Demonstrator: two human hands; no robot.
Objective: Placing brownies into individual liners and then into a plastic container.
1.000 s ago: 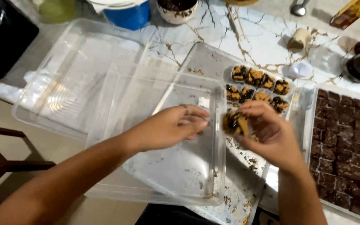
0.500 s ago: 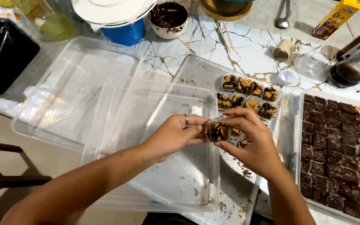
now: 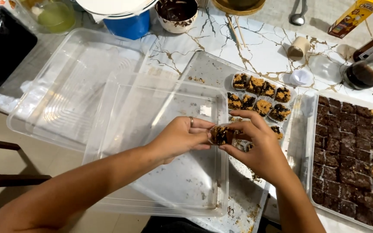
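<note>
Work in hand: a small square brownie piece, dark with a tan crumb top (image 3: 221, 135), is held between both hands over the near right corner of a large clear plastic tub (image 3: 160, 146).
Done so far: eight topped brownie pieces in white paper cups (image 3: 257, 96) sit in two rows on a grey metal tray (image 3: 203, 71), just beyond the grip; one or two more lie partly hidden behind the right hand.
Left to do: a clear tray of cut dark brownie squares (image 3: 350, 159), well to the right of the grip, looks nearly full, so by my judgement most of the batch is not yet cupped.
Left hand (image 3: 180, 138): reaches in from the lower left across the tub, palm down, a ring on one finger, fingertips pressed to the left side of the piece.
Right hand (image 3: 257, 149): comes up from below right, fingers curled, thumb and forefinger pinching the right side of the piece.
Grip: both hands are closed on the piece, which is lifted clear of the tray.
Beyond the grip: a loose white paper cup (image 3: 301, 78) rests on the white marble-patterned table (image 3: 255, 39).
</note>
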